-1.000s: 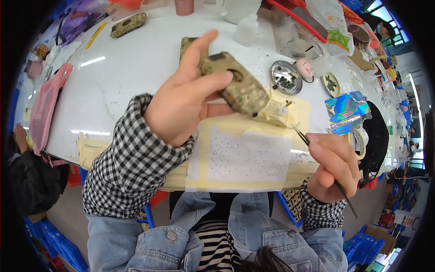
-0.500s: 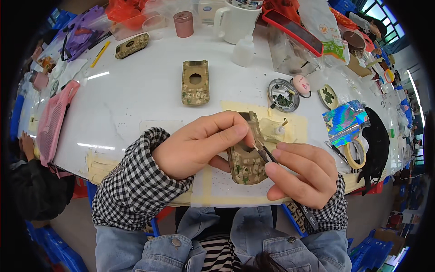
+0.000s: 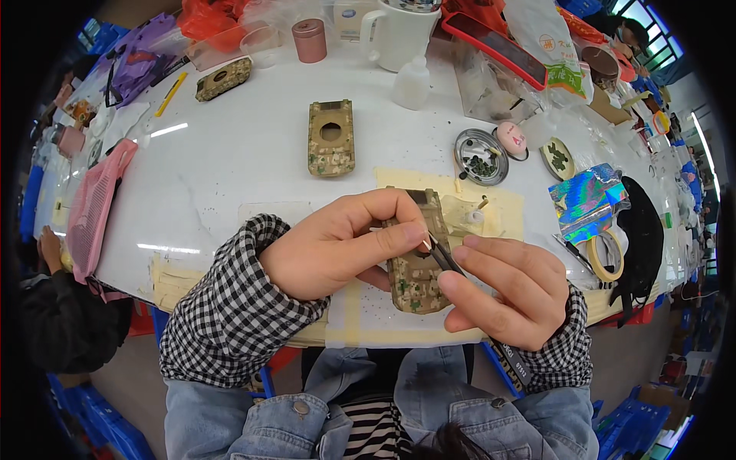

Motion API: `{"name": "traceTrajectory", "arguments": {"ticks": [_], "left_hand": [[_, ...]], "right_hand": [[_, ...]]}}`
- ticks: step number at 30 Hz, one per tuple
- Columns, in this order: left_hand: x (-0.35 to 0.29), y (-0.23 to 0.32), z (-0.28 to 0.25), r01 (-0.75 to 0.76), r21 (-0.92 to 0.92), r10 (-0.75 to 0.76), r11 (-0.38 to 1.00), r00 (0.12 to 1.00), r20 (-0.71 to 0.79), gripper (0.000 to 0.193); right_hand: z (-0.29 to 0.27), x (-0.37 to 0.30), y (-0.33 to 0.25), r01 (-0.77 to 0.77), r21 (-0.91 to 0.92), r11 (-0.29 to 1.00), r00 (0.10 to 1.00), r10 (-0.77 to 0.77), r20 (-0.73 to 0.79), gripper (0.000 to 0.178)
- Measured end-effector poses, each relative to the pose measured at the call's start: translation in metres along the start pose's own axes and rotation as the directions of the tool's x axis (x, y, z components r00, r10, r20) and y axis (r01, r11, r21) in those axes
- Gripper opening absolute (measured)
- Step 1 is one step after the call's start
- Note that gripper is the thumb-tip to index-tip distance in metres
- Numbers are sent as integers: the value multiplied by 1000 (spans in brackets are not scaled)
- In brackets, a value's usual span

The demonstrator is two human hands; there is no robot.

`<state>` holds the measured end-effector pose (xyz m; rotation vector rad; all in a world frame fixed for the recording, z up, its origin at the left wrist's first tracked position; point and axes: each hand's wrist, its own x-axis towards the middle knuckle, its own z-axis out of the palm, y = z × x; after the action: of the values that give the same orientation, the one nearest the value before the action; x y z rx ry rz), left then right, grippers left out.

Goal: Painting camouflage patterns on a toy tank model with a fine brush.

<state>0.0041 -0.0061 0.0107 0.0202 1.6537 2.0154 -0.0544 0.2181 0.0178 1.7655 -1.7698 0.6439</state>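
Note:
My left hand [image 3: 337, 249] is closed round a camouflage-patterned model tank hull [image 3: 418, 287] that has a round hole in its top. Its thumb and forefinger pinch together over the hull, beside the tips of black tweezers [image 3: 446, 257]. Those tweezers are gripped by my right hand [image 3: 510, 295], with their handle end showing below the palm. Whatever lies between the tips is too small to make out. A second hull [image 3: 331, 152] rests on the table beyond my left hand, and a third hull [image 3: 221, 81] is farther off at the left.
Right of my hands stand a round metal dish [image 3: 492, 144] and an oval dish [image 3: 549, 162], both with small dark green parts. A masking tape roll [image 3: 592, 259] touches iridescent film [image 3: 586, 211]. Farther back are a squeeze bottle [image 3: 412, 86], white pitcher [image 3: 399, 42] and red-cased phone [image 3: 498, 54].
The tweezers' tips have shifted slightly up and left, closer to my left thumb. My right fingers have moved a little left with them. Both hands keep their grip.

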Motion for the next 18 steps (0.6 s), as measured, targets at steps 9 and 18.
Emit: {"name": "traceTrajectory", "arguments": {"ticks": [9,18], "left_hand": [[1,1,4,-51,-23,49,998,997,-68,20],[0,3,8,-9,77,11,997,1000,-24,22]], "right_hand": [[-14,-3,3,-295,373,879,955,288,75,33],[2,-12,4,-503,860,85,602,749,277,39]]}}
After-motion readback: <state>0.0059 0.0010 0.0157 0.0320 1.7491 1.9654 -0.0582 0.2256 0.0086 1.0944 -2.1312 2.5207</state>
